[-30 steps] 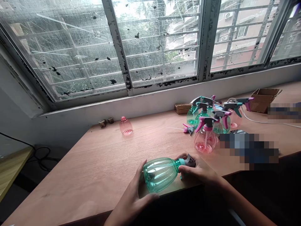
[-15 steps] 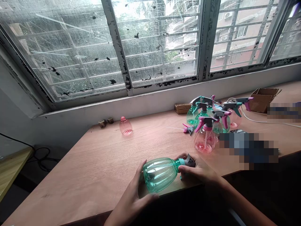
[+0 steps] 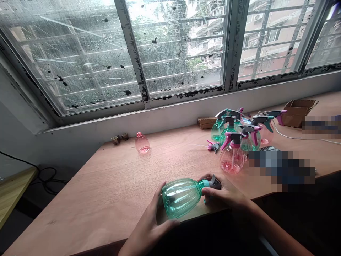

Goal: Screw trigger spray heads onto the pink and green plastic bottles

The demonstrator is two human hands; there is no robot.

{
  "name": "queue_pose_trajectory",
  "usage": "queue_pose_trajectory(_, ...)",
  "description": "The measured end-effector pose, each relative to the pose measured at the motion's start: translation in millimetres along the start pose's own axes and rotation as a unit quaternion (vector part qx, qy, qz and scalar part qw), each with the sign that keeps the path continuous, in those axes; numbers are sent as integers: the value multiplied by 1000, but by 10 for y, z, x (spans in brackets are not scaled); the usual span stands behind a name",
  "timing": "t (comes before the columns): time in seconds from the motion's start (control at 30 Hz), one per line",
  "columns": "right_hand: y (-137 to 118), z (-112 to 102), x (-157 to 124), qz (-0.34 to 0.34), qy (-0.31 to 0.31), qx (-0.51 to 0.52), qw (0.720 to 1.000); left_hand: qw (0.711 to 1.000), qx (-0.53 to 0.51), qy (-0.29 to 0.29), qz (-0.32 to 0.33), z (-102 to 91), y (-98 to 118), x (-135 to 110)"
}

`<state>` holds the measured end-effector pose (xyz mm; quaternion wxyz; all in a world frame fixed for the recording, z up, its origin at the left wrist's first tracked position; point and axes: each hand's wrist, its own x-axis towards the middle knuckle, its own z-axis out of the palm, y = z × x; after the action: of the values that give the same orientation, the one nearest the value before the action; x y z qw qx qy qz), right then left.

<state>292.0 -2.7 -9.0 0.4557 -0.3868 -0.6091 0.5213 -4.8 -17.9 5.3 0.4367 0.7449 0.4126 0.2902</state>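
Note:
A clear green spray bottle [image 3: 182, 197] lies sideways in my two hands above the table's front edge, its base to the left. My left hand [image 3: 156, 217] is wrapped round the base end, the thumb below and the fingers partly hidden behind. At the neck, my right hand [image 3: 223, 192] grips the teal collar and the dark grey spray head [image 3: 214, 182]. Part of the teal trigger shows under that hand. Farther back stands a pink bottle [image 3: 142, 143] without a head. A loose pink and grey spray head [image 3: 213, 146] with its thin tube lies right of it.
Several pink and green spray bottles [image 3: 232, 158] stand grouped at the right. Behind them are a flat brown box [image 3: 206, 123], an open carton [image 3: 297, 113] and a white cable [image 3: 290, 136]. Two small brown objects [image 3: 115, 140] sit at the far left corner, below the window.

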Motion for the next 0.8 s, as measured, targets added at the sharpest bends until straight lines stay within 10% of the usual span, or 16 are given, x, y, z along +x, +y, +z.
queue_pose_trajectory(0.8, 37, -4, -10, -1, -2, 12, 1000, 1000, -1, -4, -3, -2, -37, 3)
